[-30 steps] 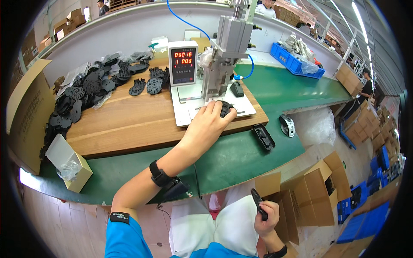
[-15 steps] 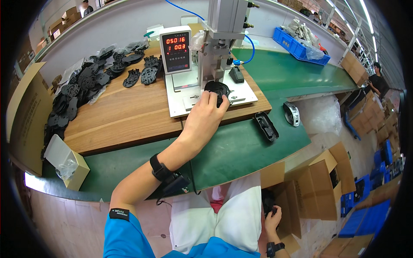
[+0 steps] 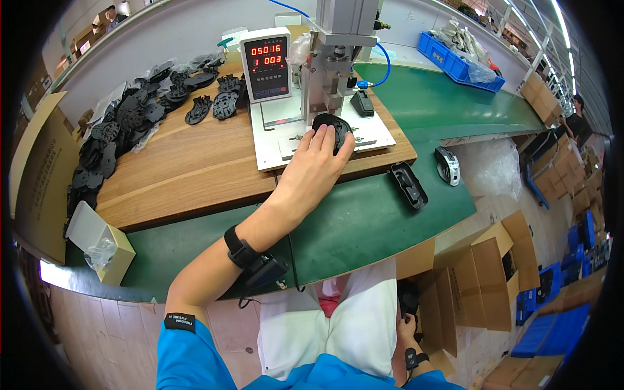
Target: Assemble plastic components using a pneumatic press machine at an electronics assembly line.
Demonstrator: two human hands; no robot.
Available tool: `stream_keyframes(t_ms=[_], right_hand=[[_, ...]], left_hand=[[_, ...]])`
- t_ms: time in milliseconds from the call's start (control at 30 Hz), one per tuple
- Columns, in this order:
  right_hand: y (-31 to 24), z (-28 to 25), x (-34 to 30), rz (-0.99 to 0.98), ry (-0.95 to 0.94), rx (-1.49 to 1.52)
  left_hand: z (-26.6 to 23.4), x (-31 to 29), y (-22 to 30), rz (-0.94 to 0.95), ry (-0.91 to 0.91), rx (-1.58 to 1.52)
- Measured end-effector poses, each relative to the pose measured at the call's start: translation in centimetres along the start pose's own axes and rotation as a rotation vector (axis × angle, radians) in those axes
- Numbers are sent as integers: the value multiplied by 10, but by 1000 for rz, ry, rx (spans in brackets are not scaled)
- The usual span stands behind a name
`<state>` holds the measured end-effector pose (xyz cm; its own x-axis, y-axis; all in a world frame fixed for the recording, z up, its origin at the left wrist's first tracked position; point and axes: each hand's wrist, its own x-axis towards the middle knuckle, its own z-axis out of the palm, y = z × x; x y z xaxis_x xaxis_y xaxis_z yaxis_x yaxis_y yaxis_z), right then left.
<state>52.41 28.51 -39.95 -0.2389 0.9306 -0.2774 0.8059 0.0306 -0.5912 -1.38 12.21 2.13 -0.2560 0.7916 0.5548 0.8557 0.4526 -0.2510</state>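
L hand (image 3: pixel 316 166) has fingers curled over the black plastic part (image 3: pixel 342 125) on the white base plate (image 3: pixel 270 155), thumb at its rt edge; prob. light, stiff, slickish, so best held by the rim. R hand (image 3: pixel 407 328), nr open carton (image 3: pixel 471 283): grip unclear.

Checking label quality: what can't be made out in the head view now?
Head view:
Black part: partly covered by the left hand.
Right hand: grip unclear, too small against dark pieces.
Press: top cut off by the upper edge.
Open carton: contents mostly hidden by its sides.
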Motion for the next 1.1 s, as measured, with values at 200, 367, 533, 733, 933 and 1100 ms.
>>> stream_keyframes(t_ms=[200,367,533,733,933,1100], right_hand=[[-4,3,5,107,-100,25],[-97,-19,-14,-271,66,129],[-299,-97,-71,-1087,133,92],[-456,-116,-97,-1498,230,157],[-583,-97,-84,-1528,289,-114],[-618,-68,-59,-1506,192,-38]], left_hand=[[7,2,-3,-30,29,-111],[5,-10,-7,-20,17,-82],[4,-7,-6,-15,50,-131],[-1,-6,-8,-15,18,-118],[-2,-5,-6,-43,108,-119],[1,-3,-7,-41,76,-113]])
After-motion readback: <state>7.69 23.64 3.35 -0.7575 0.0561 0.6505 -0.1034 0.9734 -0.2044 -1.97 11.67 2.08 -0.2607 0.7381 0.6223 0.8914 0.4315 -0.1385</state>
